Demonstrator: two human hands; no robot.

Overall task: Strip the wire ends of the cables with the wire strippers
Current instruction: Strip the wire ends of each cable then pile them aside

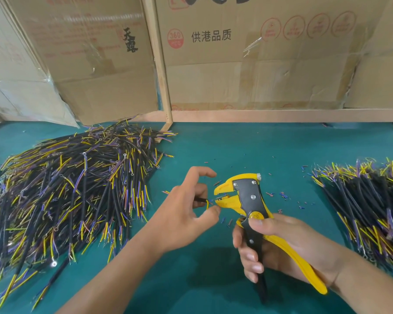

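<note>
My right hand point(279, 243) grips the handles of the yellow-and-black wire strippers point(250, 198), jaws pointing left and slightly apart. My left hand point(186, 211) holds a short black cable point(201, 200) just left of the jaws. Its yellow core bends down by my thumb, and thin wire ends reach into the jaw gap. My index finger is raised above the cable. The rest of the cable is hidden behind my palm.
A big pile of black cables point(61, 196) with yellow and purple cores covers the left of the green table point(225, 146). A second pile point(372, 205) lies at the right edge. Bits of stripped insulation point(284, 196) dot the mat. Cardboard boxes point(247, 53) stand behind.
</note>
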